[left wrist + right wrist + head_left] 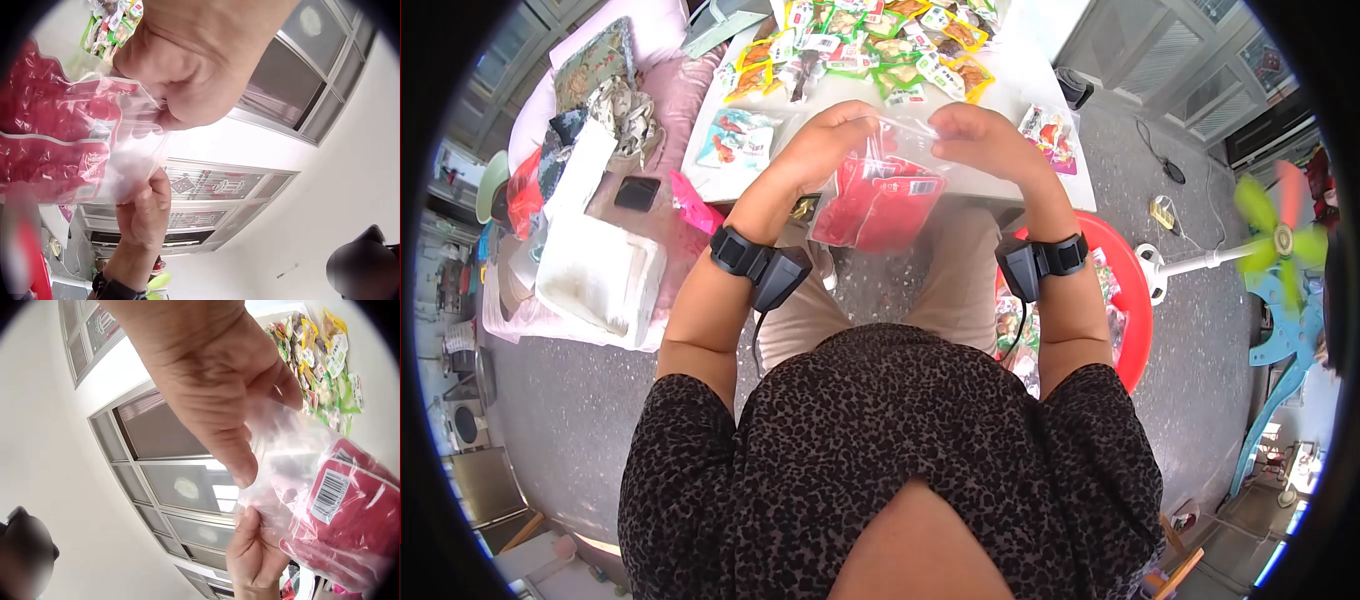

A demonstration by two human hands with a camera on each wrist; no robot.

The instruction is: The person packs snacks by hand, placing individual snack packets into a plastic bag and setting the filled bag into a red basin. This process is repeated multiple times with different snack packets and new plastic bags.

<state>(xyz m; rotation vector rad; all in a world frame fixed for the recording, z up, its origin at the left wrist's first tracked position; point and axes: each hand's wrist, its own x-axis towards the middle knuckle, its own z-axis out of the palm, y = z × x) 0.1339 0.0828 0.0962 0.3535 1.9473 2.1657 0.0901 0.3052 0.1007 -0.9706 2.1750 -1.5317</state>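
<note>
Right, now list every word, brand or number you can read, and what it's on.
No text reads clearly.
Barcode label on the red packets: digits too small.
White print on them: too blurred.
Piled colourful packets: too small.
Pale blue packet, purple-edged packet: too small.

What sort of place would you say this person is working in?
Probably a room at home: a pink-covered couch or bed, a standing fan, and packets spread over a table.
</note>
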